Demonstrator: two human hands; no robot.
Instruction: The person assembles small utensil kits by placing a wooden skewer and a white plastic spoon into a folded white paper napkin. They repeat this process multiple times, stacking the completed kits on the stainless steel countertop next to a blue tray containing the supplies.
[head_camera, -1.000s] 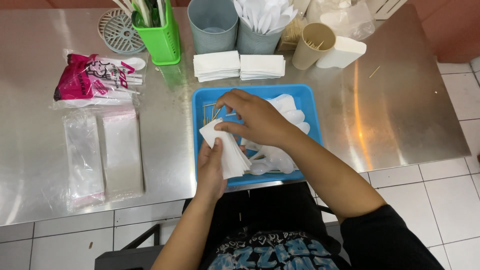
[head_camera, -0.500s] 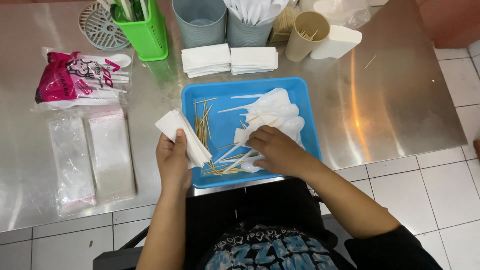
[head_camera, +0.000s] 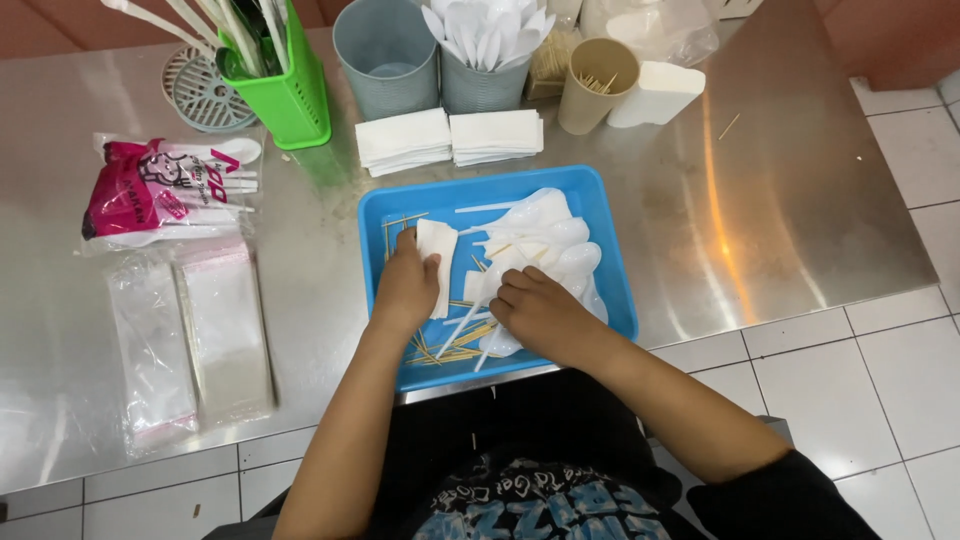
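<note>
A blue plastic tray (head_camera: 605, 260) sits on the steel table in front of me. It holds white plastic spoons (head_camera: 545, 240) and loose wooden toothpicks (head_camera: 445, 350). My left hand (head_camera: 405, 285) is inside the tray on its left side, holding a folded white napkin (head_camera: 437, 262). My right hand (head_camera: 535, 310) rests in the middle of the tray, fingers closed around the handle of a white spoon among the pile.
Two stacks of white napkins (head_camera: 450, 138) lie behind the tray. Further back stand two grey cups (head_camera: 385, 55), a green basket (head_camera: 285, 90), a tan toothpick cup (head_camera: 595, 85). Clear plastic sleeves (head_camera: 190, 340) and a pink packet (head_camera: 150, 190) lie left.
My left hand has brought the napkin from the tray's left edge down into the tray. My right hand stays over the spoons, shifted slightly toward the centre.
</note>
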